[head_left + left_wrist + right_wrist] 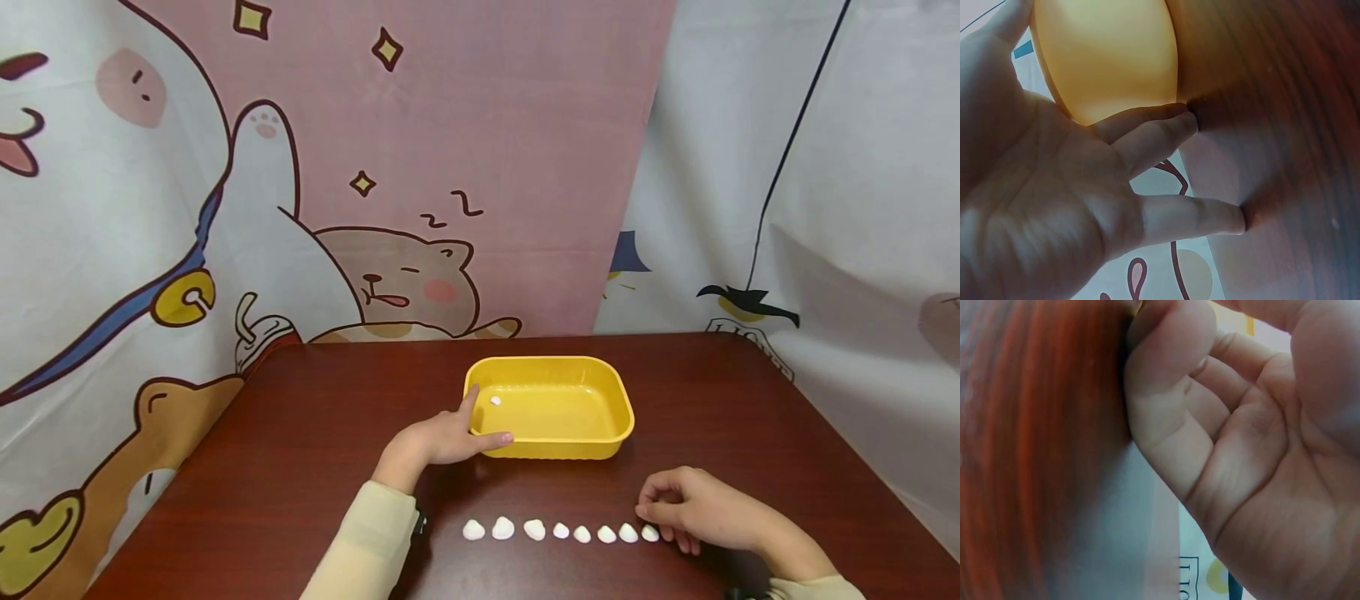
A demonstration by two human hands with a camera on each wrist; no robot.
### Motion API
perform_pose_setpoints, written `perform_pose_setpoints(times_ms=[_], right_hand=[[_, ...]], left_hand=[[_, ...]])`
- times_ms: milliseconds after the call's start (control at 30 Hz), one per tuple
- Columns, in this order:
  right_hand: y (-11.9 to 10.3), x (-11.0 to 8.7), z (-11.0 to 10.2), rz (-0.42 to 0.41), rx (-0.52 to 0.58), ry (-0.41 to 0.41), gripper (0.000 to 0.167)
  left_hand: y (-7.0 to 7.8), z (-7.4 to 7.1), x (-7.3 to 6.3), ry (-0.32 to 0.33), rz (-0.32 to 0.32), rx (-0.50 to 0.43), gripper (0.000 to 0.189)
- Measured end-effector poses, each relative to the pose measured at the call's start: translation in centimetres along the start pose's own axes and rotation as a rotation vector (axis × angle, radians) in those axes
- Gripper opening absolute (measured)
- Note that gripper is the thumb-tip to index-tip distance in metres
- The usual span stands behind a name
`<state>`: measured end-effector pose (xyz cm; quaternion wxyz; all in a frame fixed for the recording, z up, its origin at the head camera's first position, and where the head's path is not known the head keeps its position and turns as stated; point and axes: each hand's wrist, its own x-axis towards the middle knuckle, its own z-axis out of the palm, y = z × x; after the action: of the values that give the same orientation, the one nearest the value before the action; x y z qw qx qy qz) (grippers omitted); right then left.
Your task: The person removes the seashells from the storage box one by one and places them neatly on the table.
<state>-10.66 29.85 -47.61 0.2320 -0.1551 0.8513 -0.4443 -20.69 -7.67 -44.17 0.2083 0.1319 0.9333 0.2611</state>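
A yellow plastic tray (pixel 555 448) stands on the table, with one small white shell (pixel 495 401) inside near its left end. My left hand (pixel 447 435) rests against the tray's left end, index finger along the rim and thumb across the front wall. In the left wrist view, its other fingers (pixel 1191 215) are straight and spread. Several white seashells (pixel 535 530) lie in a row in front of the tray. My right hand (pixel 701 510) is curled at the row's right end, thumb and fingertips right by the last shell (pixel 650 533). I cannot tell whether it pinches anything.
The dark red-brown table (pixel 337 417) runs back to a cartoon-printed cloth (pixel 525 167). Another pale cloth (pixel 862 208) hangs on the right side. Both forearms come in from the near edge, the left sleeve (pixel 363 542) beside the row's left end.
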Motion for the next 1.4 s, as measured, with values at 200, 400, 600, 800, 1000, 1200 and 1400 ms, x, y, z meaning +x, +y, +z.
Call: perform_pose_setpoints(times_ms=[200,400,600,800,1000,1200,1400], right_hand=[[0.08,-0.10,0.02,0.005,0.006,0.000,0.019],[0.17,-0.17,-0.03,0.017,0.001,0.002,0.019],[0.30,-0.14,-0.05,0.008,-0.006,0.005,0.019],[0.23,-0.05,-0.08,0.017,-0.015,0.005,0.020],[0.04,0.03,-0.17,0.011,-0.013,0.006,0.020],[0.01,0.08,-0.16,0.003,-0.016,0.010,0.019],[-0.03,0.09,-0.15,0.017,-0.016,0.017,0.020]], left_hand=[[0.10,0.04,0.09,-0.005,0.012,-0.008,0.123],[0.17,0.13,0.18,-0.005,0.006,-0.008,0.125],[0.27,0.15,0.26,-0.002,0.004,-0.009,0.126],[0.38,0.13,0.10,-0.003,-0.014,-0.005,0.124],[0.51,0.08,0.01,-0.004,-0.032,0.012,0.120],[0.59,0.12,0.00,-0.005,-0.036,0.011,0.116],[0.60,0.25,0.10,-0.002,-0.030,0.017,0.113]])
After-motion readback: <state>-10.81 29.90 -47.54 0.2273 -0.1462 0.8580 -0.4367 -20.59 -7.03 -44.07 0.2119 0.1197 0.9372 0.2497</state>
